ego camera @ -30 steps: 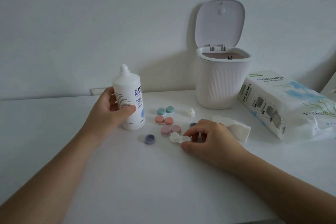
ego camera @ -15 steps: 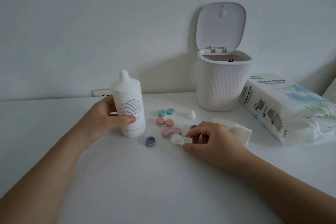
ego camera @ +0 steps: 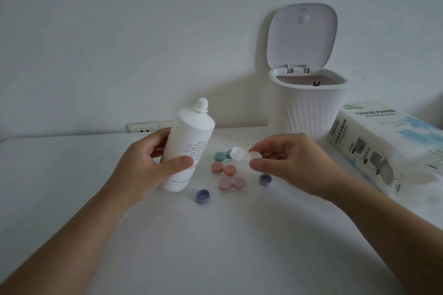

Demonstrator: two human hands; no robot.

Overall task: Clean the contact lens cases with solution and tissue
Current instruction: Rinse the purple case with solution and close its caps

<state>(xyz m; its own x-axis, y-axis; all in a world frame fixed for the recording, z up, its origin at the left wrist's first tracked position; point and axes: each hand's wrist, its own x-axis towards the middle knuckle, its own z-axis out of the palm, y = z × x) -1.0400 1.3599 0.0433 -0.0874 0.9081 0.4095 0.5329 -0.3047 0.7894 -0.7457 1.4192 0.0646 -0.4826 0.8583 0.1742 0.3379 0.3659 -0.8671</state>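
One white case (ego camera: 242, 154), caps off, is pinched in the right hand (ego camera: 290, 165) while the left hand (ego camera: 146, 167) grips the uncapped solution bottle (ego camera: 189, 146); three capped cases (ego camera: 226, 170) appear untreated.

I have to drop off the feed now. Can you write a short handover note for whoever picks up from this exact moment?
Left hand grips the uncapped solution bottle, tilted toward the right. Right hand pinches the open white case, lifted above the table. Its two purple caps lie on the table. Teal, coral and pink cases sit capped. Tissue pack and open bin to the right. Left: rinse and wipe the white case, then the others.
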